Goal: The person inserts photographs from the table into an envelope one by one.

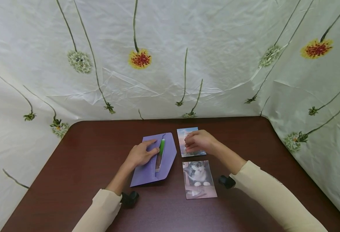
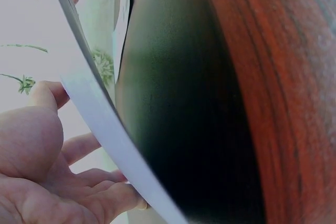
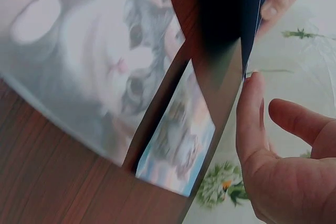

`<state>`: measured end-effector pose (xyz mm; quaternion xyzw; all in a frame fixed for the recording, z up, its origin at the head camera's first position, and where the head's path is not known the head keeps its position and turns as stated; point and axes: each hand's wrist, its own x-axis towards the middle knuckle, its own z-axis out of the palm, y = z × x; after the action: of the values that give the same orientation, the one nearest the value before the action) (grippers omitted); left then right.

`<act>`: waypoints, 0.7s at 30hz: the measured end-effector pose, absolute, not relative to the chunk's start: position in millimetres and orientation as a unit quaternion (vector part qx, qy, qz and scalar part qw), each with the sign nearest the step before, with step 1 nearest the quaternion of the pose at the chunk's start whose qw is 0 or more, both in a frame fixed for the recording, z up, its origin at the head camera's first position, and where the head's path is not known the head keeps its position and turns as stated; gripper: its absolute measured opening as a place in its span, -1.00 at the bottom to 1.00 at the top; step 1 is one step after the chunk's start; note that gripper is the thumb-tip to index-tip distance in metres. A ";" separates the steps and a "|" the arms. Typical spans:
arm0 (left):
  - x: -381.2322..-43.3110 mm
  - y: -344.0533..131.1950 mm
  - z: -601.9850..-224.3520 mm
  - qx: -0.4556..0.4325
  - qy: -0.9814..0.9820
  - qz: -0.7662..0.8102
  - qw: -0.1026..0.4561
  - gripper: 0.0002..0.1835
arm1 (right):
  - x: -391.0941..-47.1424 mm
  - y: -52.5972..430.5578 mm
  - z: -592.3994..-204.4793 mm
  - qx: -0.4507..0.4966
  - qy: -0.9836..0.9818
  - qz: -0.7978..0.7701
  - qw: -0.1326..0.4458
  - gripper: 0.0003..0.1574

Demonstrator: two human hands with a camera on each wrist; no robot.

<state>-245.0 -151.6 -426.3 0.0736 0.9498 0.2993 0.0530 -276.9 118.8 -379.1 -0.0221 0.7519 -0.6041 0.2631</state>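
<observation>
A purple envelope [image 1: 146, 172] lies at the table's middle with its pointed flap [image 1: 170, 154] folded out to the right. A narrow green and brown insert [image 1: 162, 146] shows at its opening. My left hand [image 1: 140, 154] rests on the envelope with spread fingers, thumb close to the insert. The left wrist view shows the envelope [image 2: 113, 121] edge-on against the fingers. My right hand [image 1: 200, 141] is over a blue and pink cat card [image 1: 184, 149], covering part of it. In the right wrist view the right hand [image 3: 286, 166] has its index finger extended and thumb apart, with nothing between them.
Closer to me than the blue and pink card lies a grey-and-white cat card [image 1: 199, 178]. Both sit right of the envelope on the dark reddish-brown table [image 1: 100, 138]. Flowered white cloth [image 1: 164, 80] hangs behind the table and along its sides.
</observation>
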 end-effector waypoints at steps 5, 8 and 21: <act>-244.6 -151.1 -426.4 0.072 0.949 0.302 0.056 -0.41 | -277.5 136.1 -382.8 -0.024 0.762 -0.589 0.267 -0.51; -244.8 -151.1 -427.2 0.071 0.948 0.304 0.058 -0.41 | -277.8 146.7 -385.9 -0.025 0.770 -0.579 0.266 -0.51; -245.8 -151.0 -427.0 0.073 0.949 0.300 0.056 -0.41 | -274.6 176.8 -392.4 -0.021 0.797 -0.541 0.267 -0.51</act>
<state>-245.8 -151.0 -427.0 0.0727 0.9494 0.3004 0.0558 -274.6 176.8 -392.4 -0.0211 0.7974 -0.5406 0.2672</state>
